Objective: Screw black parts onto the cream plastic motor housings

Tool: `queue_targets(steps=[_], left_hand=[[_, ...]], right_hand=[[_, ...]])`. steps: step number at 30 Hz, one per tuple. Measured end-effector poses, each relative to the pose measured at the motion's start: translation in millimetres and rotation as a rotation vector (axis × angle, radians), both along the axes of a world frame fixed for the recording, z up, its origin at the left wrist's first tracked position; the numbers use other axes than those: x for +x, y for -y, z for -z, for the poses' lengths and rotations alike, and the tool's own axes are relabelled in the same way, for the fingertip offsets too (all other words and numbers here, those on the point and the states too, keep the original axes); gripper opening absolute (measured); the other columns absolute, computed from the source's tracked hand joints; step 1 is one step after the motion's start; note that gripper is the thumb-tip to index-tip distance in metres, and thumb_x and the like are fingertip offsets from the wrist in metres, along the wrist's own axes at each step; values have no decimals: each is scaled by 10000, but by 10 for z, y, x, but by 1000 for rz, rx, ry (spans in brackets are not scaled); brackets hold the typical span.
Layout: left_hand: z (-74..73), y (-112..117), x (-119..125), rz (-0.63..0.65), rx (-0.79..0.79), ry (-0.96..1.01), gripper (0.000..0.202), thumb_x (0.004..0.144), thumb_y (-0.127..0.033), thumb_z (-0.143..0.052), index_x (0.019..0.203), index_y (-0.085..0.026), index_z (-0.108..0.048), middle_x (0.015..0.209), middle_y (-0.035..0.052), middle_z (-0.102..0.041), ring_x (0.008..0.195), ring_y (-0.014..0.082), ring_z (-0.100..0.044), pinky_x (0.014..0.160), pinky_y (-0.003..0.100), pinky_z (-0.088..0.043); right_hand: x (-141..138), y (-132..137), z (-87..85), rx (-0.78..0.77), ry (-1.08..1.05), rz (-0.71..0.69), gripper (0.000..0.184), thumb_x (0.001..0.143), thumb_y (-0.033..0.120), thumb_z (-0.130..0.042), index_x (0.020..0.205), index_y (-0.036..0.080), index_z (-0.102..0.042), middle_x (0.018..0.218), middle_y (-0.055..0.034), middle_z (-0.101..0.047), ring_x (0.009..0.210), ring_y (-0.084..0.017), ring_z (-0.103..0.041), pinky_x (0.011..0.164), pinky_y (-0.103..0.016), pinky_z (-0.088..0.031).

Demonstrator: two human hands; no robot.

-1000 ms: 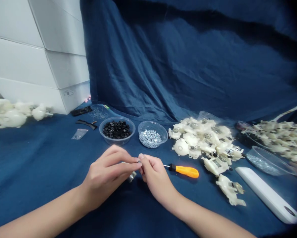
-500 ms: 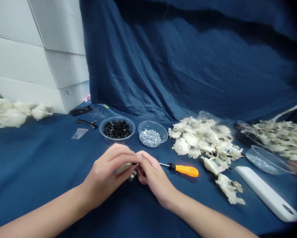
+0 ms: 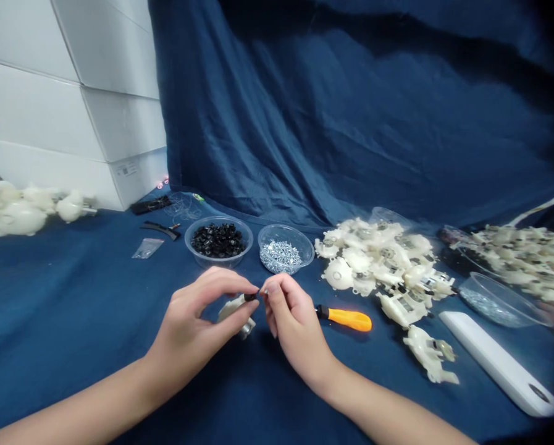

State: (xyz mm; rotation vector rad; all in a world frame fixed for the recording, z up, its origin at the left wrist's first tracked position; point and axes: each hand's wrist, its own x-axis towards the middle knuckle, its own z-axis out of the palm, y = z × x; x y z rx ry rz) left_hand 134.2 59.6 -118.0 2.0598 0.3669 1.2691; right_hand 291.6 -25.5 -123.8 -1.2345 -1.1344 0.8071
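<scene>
The left hand point(image 3: 197, 324) partly hides a cream part point(image 3: 229, 307), whose shape I can't quite tell.

Small part point(image 3: 249, 297): black. Shell point(image 3: 230, 307): cream. Screwdriver point(image 3: 349, 319): orange, black collar. Screws point(image 3: 280, 254): silver. Boxes point(image 3: 31, 111): white. Cloth point(image 3: 82, 290): plain blue.

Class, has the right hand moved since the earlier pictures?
Yes, slightly: the right hand has shifted rightward, nearer the unmoved orange screwdriver handle, narrowing the gap between them.
</scene>
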Motion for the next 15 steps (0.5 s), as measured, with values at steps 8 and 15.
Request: queue_targets(steps=[8,15], left_hand=[[-22,-25,18,129,-479,69,214,811,-218,-813,1020,-260,-791,970,24,-771,829,139,-732,700,186,-607],[-77,1,28,148,-537,39,207,814,-215,-812,1009,-284,-806,1035,14,-758,926,130,-714,802,175,-587]], right_hand=[[110,-19,-94,170,23,-11,133,923,310,-717,984,196,-687,869,-34,-746,757,-134,-720,696,-230,-579],[174,-2,-214,421,420,79,110,884,132,-739,957,207,-773,924,-24,-774,839,-140,-726,744,-246,-589]])
